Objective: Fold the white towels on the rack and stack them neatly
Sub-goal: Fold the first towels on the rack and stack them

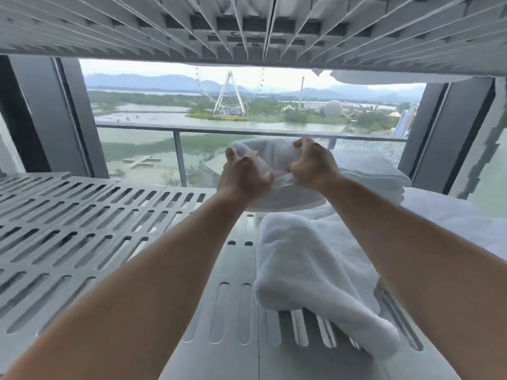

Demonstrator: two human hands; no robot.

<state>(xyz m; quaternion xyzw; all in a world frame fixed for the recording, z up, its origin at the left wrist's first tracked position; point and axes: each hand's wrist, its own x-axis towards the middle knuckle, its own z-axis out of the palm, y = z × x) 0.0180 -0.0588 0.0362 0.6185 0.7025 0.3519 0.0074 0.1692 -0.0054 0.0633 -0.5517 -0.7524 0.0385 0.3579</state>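
Okay, held towel (pixel 274 160): bunched and lifted clear of the rack shelf (pixel 82 215), far centre, between both your hands.
left hand (pixel 244 179): fingers curled, pinching the cloth's left side.
right hand (pixel 315 168): fingers curled into its right side.
folded stack (pixel 378 174): far right, just past your right hand.
loose towel (pixel 315 270): rumpled, near right, beside your right forearm.
risk: your grips sit close together on bunched cloth, so edges likely won't line up and the fold goes crooked. Your forearm could also snag the loose towel.
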